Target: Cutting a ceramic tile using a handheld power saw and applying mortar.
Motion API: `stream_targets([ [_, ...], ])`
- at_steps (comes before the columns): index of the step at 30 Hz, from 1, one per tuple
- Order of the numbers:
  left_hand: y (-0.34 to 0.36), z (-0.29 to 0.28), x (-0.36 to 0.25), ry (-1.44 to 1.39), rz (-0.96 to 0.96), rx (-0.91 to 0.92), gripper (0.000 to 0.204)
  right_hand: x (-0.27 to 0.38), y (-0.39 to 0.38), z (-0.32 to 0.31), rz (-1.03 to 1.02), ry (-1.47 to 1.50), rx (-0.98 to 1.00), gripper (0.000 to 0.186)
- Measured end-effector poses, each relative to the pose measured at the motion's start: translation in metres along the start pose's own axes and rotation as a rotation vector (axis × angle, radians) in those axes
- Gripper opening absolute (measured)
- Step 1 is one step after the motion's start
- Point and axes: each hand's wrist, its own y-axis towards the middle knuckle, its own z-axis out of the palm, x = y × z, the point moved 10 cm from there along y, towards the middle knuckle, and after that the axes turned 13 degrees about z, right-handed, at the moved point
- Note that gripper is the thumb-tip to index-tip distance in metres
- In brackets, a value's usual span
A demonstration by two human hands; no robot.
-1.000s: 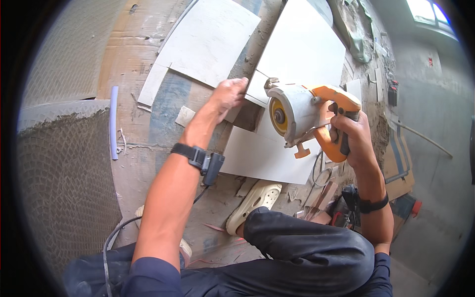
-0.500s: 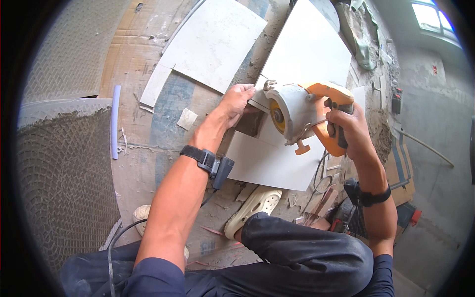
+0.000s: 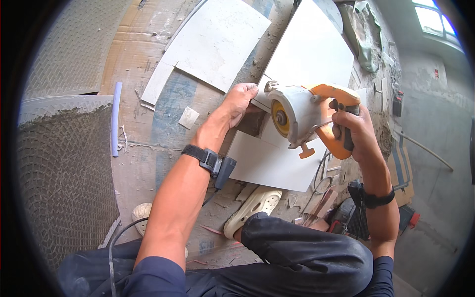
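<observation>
Two slim things lie far left of the saw: a lilac strip (image 3: 117,119) and, nearer it, a small square offcut (image 3: 188,118). Next, just left of the saw, the left hand (image 3: 239,103) has its fingers curled at the near-left corner of the large white tile (image 3: 314,52); whether they pinch or only press, I cannot tell. Steady pressure there would serve best, with the fingertips well out of line with the yellow-centred disc, as they sit close to it. That tile reaches away beyond the saw; a lower white tile (image 3: 272,158) lies on the saw's near side. The saw (image 3: 303,111) itself is tilted, disc face leftward; whether the disc meets the tile is hidden. At its right, the right hand (image 3: 352,129) is wrapped round the orange-and-black handle; a firm, even wrist should keep the disc from twisting.
</observation>
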Motion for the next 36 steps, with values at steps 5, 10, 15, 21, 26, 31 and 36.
stream_targets([
  [5, 0.004, 0.003, -0.002, 0.021, 0.034, 0.022, 0.030, -0.005, -0.006, -0.012, 0.005, 0.012, -0.024, 0.022],
  [10, 0.014, -0.010, 0.007, 0.096, 0.082, -0.013, 0.030, -0.014, -0.013, -0.017, 0.024, 0.060, -0.014, 0.024],
  [15, 0.010, -0.006, 0.006, 0.091, 0.054, 0.004, 0.032, -0.015, -0.018, -0.020, 0.016, 0.052, -0.026, 0.025],
  [21, 0.004, 0.002, 0.001, -0.161, 0.029, -0.010, 0.032, 0.006, -0.002, -0.003, -0.019, -0.036, 0.010, 0.028],
  [26, 0.008, -0.002, 0.008, -0.125, 0.039, 0.016, 0.032, 0.005, 0.017, 0.006, 0.008, -0.037, 0.033, 0.016],
  [31, 0.009, -0.012, 0.013, -0.089, 0.014, -0.068, 0.031, -0.001, -0.003, -0.019, 0.031, 0.047, -0.011, 0.024],
  [36, 0.010, -0.020, 0.015, 0.006, -0.004, -0.140, 0.032, -0.008, -0.026, -0.042, 0.024, 0.095, -0.069, 0.029],
])
